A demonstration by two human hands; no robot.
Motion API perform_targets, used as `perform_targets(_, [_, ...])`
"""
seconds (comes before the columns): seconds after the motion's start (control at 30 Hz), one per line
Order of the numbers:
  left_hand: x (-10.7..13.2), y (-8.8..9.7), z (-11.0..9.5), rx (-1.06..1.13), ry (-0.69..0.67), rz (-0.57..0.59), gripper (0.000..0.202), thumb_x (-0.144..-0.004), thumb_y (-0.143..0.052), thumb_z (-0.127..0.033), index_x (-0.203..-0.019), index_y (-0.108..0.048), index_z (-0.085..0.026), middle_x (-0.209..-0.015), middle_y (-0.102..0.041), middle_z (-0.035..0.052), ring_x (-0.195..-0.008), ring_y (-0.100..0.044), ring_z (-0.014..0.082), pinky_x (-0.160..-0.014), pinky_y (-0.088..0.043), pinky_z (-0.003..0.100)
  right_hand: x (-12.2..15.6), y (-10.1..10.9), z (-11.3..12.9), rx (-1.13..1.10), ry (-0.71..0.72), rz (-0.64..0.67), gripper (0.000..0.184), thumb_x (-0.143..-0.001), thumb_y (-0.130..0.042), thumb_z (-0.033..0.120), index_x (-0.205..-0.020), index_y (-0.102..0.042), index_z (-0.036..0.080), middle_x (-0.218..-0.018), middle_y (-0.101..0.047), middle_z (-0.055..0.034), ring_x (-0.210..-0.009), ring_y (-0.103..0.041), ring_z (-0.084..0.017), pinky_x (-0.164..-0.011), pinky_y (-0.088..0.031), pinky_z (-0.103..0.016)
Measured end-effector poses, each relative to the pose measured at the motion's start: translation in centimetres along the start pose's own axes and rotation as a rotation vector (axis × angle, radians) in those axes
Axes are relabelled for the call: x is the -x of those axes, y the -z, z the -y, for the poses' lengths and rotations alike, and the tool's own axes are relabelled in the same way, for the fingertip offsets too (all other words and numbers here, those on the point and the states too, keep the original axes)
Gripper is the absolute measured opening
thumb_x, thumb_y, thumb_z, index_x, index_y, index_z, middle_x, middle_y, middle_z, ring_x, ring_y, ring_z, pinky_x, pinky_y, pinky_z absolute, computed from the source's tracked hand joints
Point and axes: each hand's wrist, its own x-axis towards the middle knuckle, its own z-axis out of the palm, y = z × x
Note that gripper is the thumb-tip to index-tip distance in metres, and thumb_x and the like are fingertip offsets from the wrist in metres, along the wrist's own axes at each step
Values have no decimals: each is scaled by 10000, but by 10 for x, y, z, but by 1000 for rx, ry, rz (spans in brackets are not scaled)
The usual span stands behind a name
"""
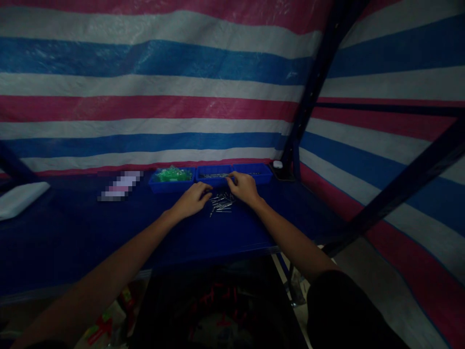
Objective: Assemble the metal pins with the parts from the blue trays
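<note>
Thin silvery metal pieces (222, 203), like small rods or bits, lie in a loose pile on the blue tabletop (174, 242). On the left of the pile is my left hand (191, 199), its thumb and index finger apart with nothing visible between them. My right hand (245, 188) is at the front edge of the blue bins, fingertips pinched together by the middle bin (210, 182); what they hold is too small and dark to make out. More thin metal pieces lie inside that middle bin. The right bin (263, 178), partly behind my right hand, has some dark small pieces in it.
Green clear-wrapped items (172, 173) fill the left bin (170, 186). A blurred-out sheet (121, 186) and a white packet (22, 198) lie farther left. A small white case (277, 164) rests on a dark flat object at the right. Striped sheeting (152, 106) and blue frame posts (308, 92) enclose the table.
</note>
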Motion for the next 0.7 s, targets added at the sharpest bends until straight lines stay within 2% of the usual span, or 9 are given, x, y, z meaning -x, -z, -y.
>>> perform_targets(0.07, [-3,-6,-2,-58,-40,25,346,-858,-411,-347,-1111,-535,-146,-1078,-567,104,-1017,-509,223,-916,-388,373,-6,2,-12,33,-108,-43,284,-873,-394,331,-981,-621,199,-841,-679,-48,-759,-610,-165,-671,-378,-238])
perform_targets(0.17, [-7,-13,-4,-142,-32,96,389,-872,-377,-382,-1167,-528,-178,-1118,-560,106,-1028,-508,238,-889,-404,392,-12,5,-31,101,-286,-106,297,-876,-376,307,-1029,-604,192,-883,-677,-71,-821,-616,-191,-704,-397,-256])
perform_targets(0.3, [-13,-14,-1,-213,-9,160,368,-872,-359,-396,-1033,-616,-188,-1044,-596,96,-969,-541,231,-840,-426,360,-12,5,-50,168,-459,-109,289,-873,-384,312,-1023,-606,204,-891,-668,-100,-860,-621,-233,-718,-421,-299])
perform_targets(0.47, [-26,-8,3,-264,155,186,358,-826,-408,-451,-882,-646,-189,-916,-638,86,-825,-602,218,-737,-454,315,-8,3,-56,192,-482,-95,287,-882,-384,352,-1038,-595,236,-924,-661,-97,-873,-620,-249,-730,-440,-345])
perform_targets(0.6, [-35,-11,-8,-306,299,199,346,-754,-488,-509,-853,-646,-217,-909,-665,80,-826,-619,254,-693,-465,328,-9,2,-55,199,-501,-87,321,-885,-376,401,-1041,-608,243,-930,-660,-106,-886,-619,-250,-733,-445,-348])
perform_targets(0.7, [-37,-16,-18,-276,370,185,274,-752,-500,-444,-864,-648,-243,-943,-675,67,-835,-628,253,-697,-469,329,-8,3,-54,203,-504,-78,362,-881,-372,439,-1024,-630,230,-922,-663,-115,-885,-622,-245,-736,-447,-336])
